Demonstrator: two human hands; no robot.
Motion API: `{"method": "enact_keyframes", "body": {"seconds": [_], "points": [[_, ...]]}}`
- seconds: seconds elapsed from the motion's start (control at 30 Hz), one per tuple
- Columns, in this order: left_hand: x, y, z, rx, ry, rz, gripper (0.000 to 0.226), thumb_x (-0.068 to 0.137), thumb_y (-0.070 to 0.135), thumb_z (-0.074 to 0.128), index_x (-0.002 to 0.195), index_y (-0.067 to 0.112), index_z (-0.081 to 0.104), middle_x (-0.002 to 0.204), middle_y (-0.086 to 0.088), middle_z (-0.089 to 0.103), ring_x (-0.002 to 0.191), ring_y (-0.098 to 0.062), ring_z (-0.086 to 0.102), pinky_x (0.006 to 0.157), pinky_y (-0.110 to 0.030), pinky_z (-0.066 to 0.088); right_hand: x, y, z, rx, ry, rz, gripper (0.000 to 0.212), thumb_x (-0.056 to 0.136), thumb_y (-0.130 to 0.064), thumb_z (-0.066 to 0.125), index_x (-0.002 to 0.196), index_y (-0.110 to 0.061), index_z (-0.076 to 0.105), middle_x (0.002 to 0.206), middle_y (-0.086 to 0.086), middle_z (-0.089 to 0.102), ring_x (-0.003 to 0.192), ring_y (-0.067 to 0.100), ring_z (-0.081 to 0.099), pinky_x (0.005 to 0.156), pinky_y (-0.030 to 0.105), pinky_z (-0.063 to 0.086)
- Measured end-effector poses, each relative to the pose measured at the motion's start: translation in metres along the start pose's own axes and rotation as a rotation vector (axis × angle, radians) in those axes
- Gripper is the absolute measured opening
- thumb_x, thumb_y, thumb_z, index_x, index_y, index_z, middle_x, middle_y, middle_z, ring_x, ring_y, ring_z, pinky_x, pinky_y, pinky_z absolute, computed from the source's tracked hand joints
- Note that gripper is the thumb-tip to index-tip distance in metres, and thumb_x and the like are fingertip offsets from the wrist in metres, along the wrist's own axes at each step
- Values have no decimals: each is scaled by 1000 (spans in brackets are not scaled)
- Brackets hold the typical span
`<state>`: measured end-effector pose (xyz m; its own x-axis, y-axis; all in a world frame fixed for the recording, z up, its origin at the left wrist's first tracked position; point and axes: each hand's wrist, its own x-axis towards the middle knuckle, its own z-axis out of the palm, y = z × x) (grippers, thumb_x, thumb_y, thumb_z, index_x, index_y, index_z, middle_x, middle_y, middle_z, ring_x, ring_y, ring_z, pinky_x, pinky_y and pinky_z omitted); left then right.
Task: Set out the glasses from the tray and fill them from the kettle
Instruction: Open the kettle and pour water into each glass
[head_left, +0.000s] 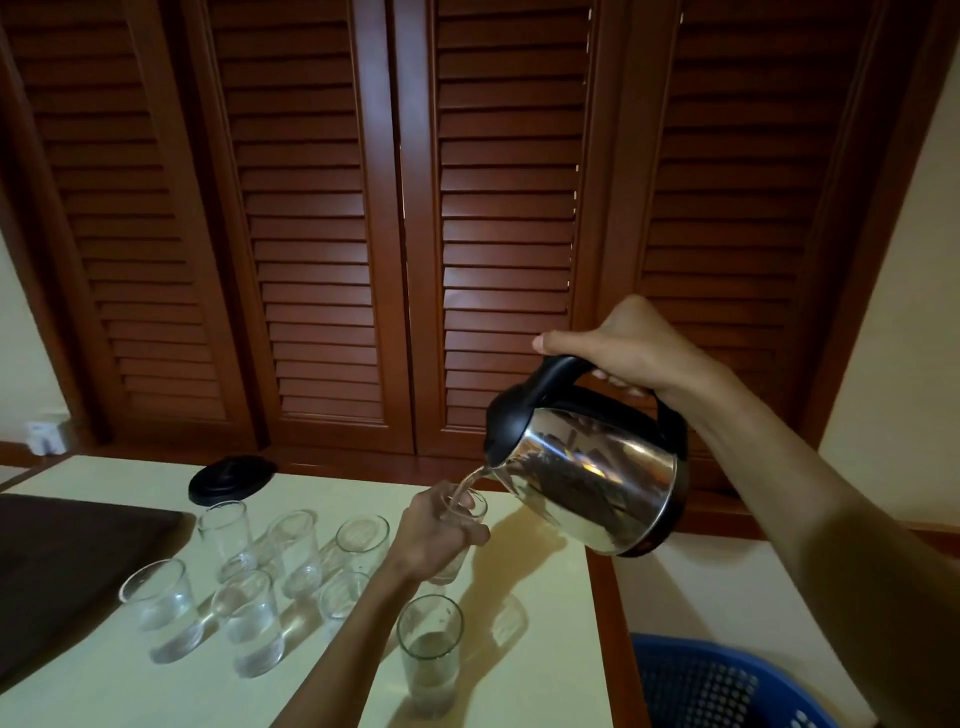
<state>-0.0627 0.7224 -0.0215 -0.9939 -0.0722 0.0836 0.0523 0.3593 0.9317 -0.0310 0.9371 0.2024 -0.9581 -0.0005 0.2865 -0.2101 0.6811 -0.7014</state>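
My right hand (618, 343) grips the black handle of a steel kettle (597, 478), which is tilted left above the table's right side. A thin stream of water runs from its spout into a clear glass (470, 512). My left hand (431, 540) is wrapped around that glass, which stands on the table. Several more clear glasses stand in two rows to the left, among them a far one (226, 535), a near-left one (163, 605) and a near one (430, 652) with water in it. The dark tray (57, 561) lies at the left with nothing on it.
The kettle's black base (231, 477) sits at the table's far edge. The pale table (540, 649) ends in a wooden rim on the right. A blue plastic basket (717, 680) stands below it at lower right. Brown louvred doors (405, 208) fill the background.
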Motion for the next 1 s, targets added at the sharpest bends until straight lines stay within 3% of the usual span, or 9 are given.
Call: {"method": "enact_keyframes", "body": {"seconds": [0.1, 0.2, 0.27, 0.37, 0.5, 0.67, 0.83, 0.93, 1.0], "points": [[-1, 1, 0, 17, -6, 25, 35, 60, 10, 84, 91, 15, 69, 79, 3, 73, 69, -16, 64, 70, -34, 54, -4, 16, 8, 86, 7, 34, 51, 77, -54, 82, 65, -6, 65, 36, -6, 50, 27, 7, 41, 36, 20, 32], [-2, 1, -2, 52, 7, 18, 42, 55, 22, 86, 95, 18, 74, 88, 0, 79, 82, -20, 73, 82, -42, 59, -11, 37, 17, 199, 3, 77, 51, 76, -54, 81, 72, -4, 70, 46, 0, 52, 31, 9, 41, 37, 22, 31], [-3, 1, -3, 99, 14, 31, 46, 48, 31, 86, 93, 21, 75, 87, 4, 79, 85, -18, 75, 83, -43, 60, -15, 51, 24, 297, 3, 114, 49, 77, -53, 81, 65, -7, 68, 45, 0, 51, 32, 10, 39, 37, 23, 30], [-3, 0, -3, 140, 47, 41, 50, 46, 36, 92, 92, 23, 76, 87, 7, 80, 84, -12, 75, 81, -38, 61, -22, 73, 34, 449, 23, 174, 48, 79, -48, 82, 59, -10, 62, 43, -2, 50, 32, 10, 38, 37, 22, 28], [0, 0, -7, 242, 75, 62, 66, 35, 59, 91, 89, 23, 75, 83, 11, 78, 81, -3, 72, 75, -24, 58, -30, 100, 47, 610, 42, 236, 49, 78, -49, 83, 69, -3, 68, 49, 2, 52, 36, 12, 39, 36, 22, 28], [4, -4, -9, 410, 35, 80, 61, 42, 57, 89, 84, 15, 73, 77, 9, 73, 75, -11, 69, 62, -15, 46, -39, 117, 55, 701, 51, 223, 49, 80, -44, 82, 52, -11, 62, 46, 4, 49, 35, 14, 38, 36, 21, 28], [8, -6, -4, 577, -43, 51, 61, 52, 45, 96, 98, 12, 73, 95, 2, 77, 87, -16, 71, 74, -25, 54, -44, 123, 55, 724, 53, 222, 53, 81, -44, 81, 43, -16, 58, 43, 3, 47, 33, 13, 37, 37, 22, 26], [8, -6, -3, 603, -119, 7, 61, 57, 41, 97, 103, 12, 71, 94, 6, 69, 87, -12, 65, 62, -9, 45, -46, 128, 51, 725, 41, 216, 54, 81, -45, 81, 41, -17, 57, 42, 3, 46, 33, 14, 37, 39, 23, 26], [7, -6, -4, 606, -147, -13, 54, 56, 38, 97, 95, 16, 66, 90, 6, 65, 83, -11, 60, 53, -5, 39, -48, 131, 48, 731, 32, 206, 54, 81, -45, 81, 42, -16, 57, 42, 3, 46, 34, 14, 37, 39, 23, 27]]}}
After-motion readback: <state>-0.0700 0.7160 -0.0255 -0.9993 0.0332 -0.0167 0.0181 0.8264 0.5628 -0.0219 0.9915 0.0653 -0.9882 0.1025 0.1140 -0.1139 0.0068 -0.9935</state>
